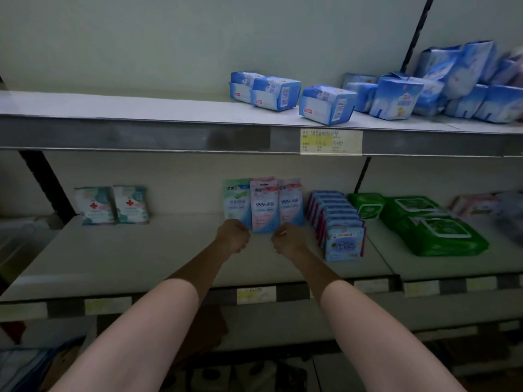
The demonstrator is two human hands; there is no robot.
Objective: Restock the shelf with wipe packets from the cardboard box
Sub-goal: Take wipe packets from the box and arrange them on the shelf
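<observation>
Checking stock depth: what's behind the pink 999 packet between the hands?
Behind the front pink 999 packet only the pale back panel of the shelf shows above it. A green packet and another pink one flank it. Anything directly behind is covered.

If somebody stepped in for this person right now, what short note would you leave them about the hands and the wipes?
Left hand: curled at the lower left corner of the middle pink packet; whether it actually grips is hard to tell.
Right hand: curled at its lower right corner, same doubt.
On the middle shelf: the pink packet stands upright against the back wall, between a green packet and another pink packet.
Done: three packets standing in a row.
Left: let go, fetch more packets. The cardboard box cannot be made out in this view.
</observation>
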